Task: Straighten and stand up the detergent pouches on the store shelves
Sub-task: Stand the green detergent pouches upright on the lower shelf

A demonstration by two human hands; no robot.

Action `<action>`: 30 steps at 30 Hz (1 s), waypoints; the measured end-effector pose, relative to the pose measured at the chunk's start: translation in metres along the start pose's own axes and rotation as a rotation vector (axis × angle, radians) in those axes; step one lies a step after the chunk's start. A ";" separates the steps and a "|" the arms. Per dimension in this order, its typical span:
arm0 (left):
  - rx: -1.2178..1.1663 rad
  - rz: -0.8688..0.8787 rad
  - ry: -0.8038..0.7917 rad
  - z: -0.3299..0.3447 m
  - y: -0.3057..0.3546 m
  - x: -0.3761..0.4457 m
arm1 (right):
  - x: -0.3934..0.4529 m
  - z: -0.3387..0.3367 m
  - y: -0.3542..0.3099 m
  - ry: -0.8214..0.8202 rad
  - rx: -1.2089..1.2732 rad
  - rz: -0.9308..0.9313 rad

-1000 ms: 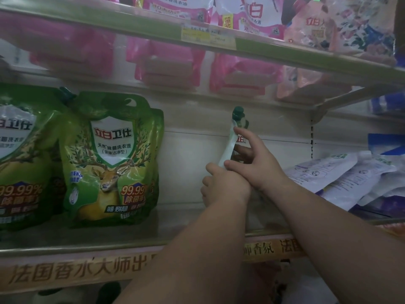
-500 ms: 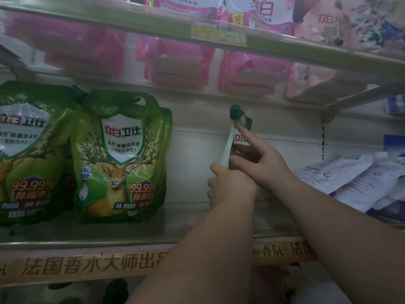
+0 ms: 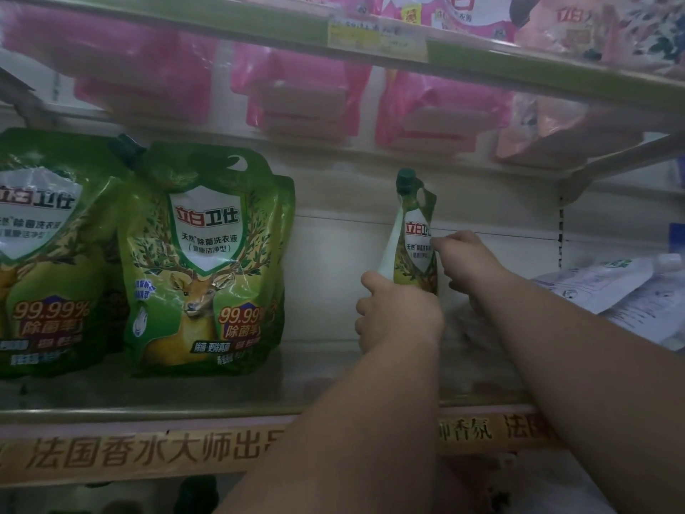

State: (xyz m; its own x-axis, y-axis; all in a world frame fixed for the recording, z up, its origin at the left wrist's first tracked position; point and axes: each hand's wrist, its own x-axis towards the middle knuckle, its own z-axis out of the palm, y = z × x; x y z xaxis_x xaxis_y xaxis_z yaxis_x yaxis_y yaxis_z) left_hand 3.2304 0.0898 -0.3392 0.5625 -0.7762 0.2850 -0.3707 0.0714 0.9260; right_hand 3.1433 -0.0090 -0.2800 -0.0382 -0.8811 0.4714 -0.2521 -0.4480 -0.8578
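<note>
Between both hands (image 3: 402,313), pouch (image 3: 415,250) now frontward (upright)

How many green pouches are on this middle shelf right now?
3. One at the far left, cut off by the frame; one beside it; one edge-on between both hands. More may stand hidden behind them.

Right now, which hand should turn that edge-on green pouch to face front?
Probably the right hand: it pinches the green pouch at its label edge, while the left hand grips it lower down.
</note>
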 end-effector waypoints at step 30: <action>-0.106 0.110 -0.226 -0.046 0.015 0.031 | 0.012 0.013 0.040 -0.256 -0.033 0.076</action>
State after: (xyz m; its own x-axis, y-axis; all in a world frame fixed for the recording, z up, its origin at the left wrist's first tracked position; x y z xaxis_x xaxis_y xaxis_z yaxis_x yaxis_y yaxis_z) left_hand 3.2762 0.0959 -0.3046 0.3394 -0.8795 0.3337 -0.3341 0.2189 0.9168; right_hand 3.1448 -0.0399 -0.3114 0.1865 -0.9234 0.3355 -0.2889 -0.3780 -0.8796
